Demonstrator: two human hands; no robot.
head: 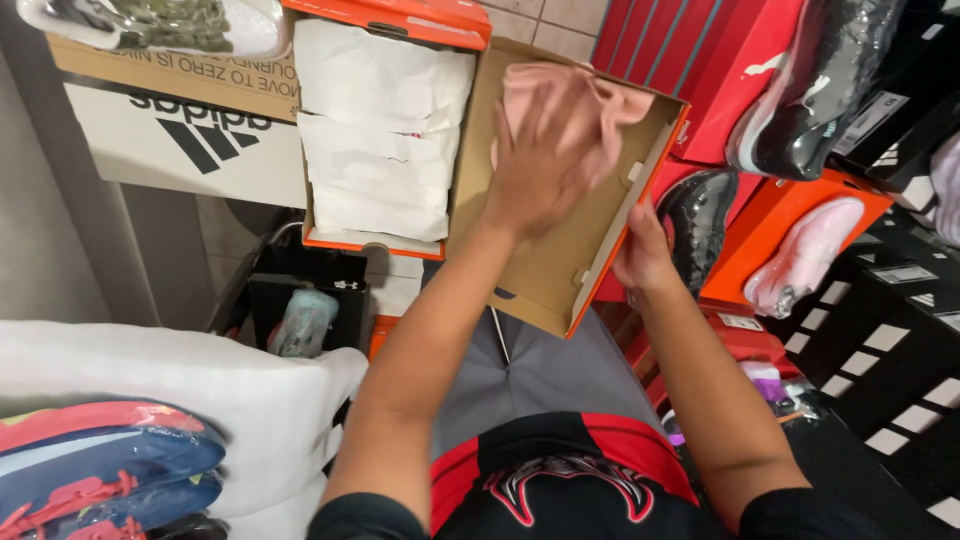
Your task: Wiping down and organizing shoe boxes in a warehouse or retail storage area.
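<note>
Your left hand [535,165] flat, fingers spread on pink cloth [580,100] inside open shoebox lid [545,270], right hand [645,255] gripping lid's edge, white paper [380,130] left, stacked shoes [800,255] right.

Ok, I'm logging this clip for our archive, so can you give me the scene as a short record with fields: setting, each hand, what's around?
setting: shoe boxes stacked all around, seen from above
left hand: left hand pressed flat on a pink cloth inside the box lid
right hand: right hand holds the lid's orange edge from outside
open box: orange shoe box filled with white paper, beside the lid
right side: pink shoe and black shoes on boxes
lower left: blue and red shoes
</note>
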